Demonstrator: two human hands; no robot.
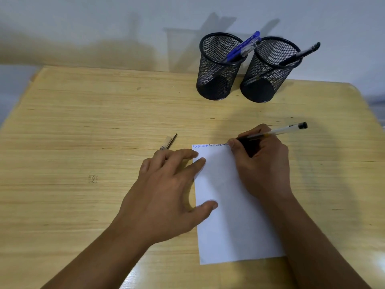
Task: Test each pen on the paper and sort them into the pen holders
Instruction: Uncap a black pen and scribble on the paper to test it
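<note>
Pinching the pen [270, 133], right hand [262, 161] angles its tip down-left; left hand [166, 190] spread on paper [229, 215].

Both forearms [100, 253] bare, no sleeves visible.

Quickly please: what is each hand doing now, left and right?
Left hand: open, fingers pressing the paper.
Right hand: holding a pen, tip at the paper.
</note>
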